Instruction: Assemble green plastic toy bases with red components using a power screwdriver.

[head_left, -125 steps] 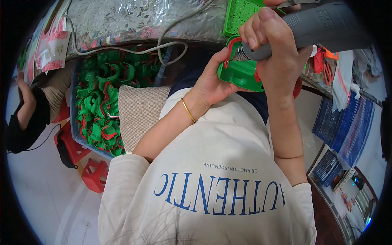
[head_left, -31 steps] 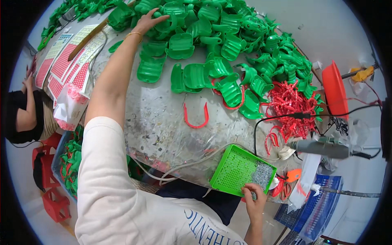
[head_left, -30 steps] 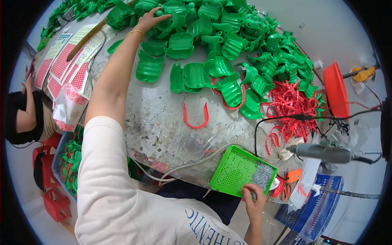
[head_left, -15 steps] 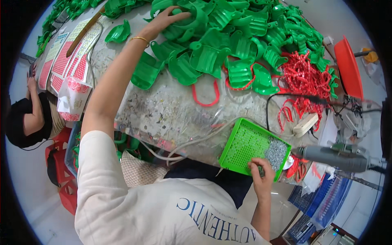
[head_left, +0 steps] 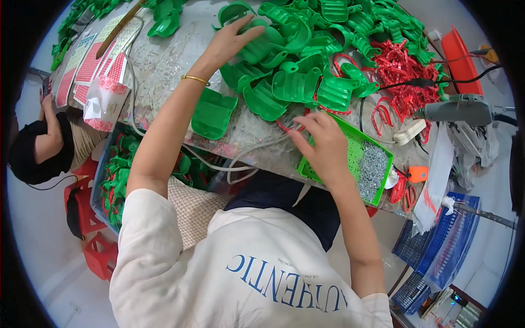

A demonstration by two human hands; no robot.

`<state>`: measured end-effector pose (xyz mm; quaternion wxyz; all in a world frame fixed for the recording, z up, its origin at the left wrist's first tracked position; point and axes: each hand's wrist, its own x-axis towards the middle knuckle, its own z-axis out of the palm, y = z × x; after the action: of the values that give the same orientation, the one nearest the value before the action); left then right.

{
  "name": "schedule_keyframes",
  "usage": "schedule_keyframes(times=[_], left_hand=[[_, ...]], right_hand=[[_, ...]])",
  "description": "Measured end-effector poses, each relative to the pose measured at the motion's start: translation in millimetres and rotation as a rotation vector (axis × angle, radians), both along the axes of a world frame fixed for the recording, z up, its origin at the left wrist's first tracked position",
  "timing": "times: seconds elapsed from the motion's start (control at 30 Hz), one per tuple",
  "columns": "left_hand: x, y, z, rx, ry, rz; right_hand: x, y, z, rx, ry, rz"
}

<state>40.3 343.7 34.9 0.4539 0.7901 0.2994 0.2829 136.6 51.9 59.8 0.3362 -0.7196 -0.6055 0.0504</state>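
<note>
My left hand [head_left: 232, 44], a gold bangle on its wrist, reaches onto a pile of green plastic scoop-like pieces [head_left: 295, 85]. Its thumb and forefinger are apart against a curved green piece [head_left: 265, 46]; the other fingers are partly hidden. My right hand [head_left: 327, 145] is over the left part of a green perforated tray [head_left: 343, 123], thumb and forefinger closed about a red strap loop [head_left: 281, 126] at the table's front. Small silvery metal pieces [head_left: 373, 167] fill the tray's right side. A single green scoop [head_left: 213, 113] lies beside my left forearm.
A heap of red straps [head_left: 402, 76] lies at the right, near a grey tool [head_left: 459, 111] and a white power strip [head_left: 409, 132]. Pale cables cross the front edge. Printed sheets [head_left: 98, 65] lie left, where another person [head_left: 46, 145] sits. A bin [head_left: 112, 186] of green-and-red pieces stands below.
My right hand has moved from the tray's near edge up and left to the red loop. My left hand stays at the green pile. The whole view has shifted slightly.
</note>
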Motion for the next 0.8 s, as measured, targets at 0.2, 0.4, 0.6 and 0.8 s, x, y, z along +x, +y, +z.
schedule_keyframes(times=[0.2,0.4,0.6,0.8], left_hand=[[-61,-21,20,0.190,-0.112,0.056],[-135,-88,5,0.420,0.068,0.244],[-143,-125,-37,0.100,0.156,0.420],[-146,-129,-17,-0.216,-0.211,0.519]], right_hand=[[-15,33,-22,-0.204,-0.325,-0.066],[-7,42,-12,-0.169,-0.330,-0.042],[-9,50,34,-0.046,0.346,-0.141],[2,17,51,0.053,0.574,-0.202]])
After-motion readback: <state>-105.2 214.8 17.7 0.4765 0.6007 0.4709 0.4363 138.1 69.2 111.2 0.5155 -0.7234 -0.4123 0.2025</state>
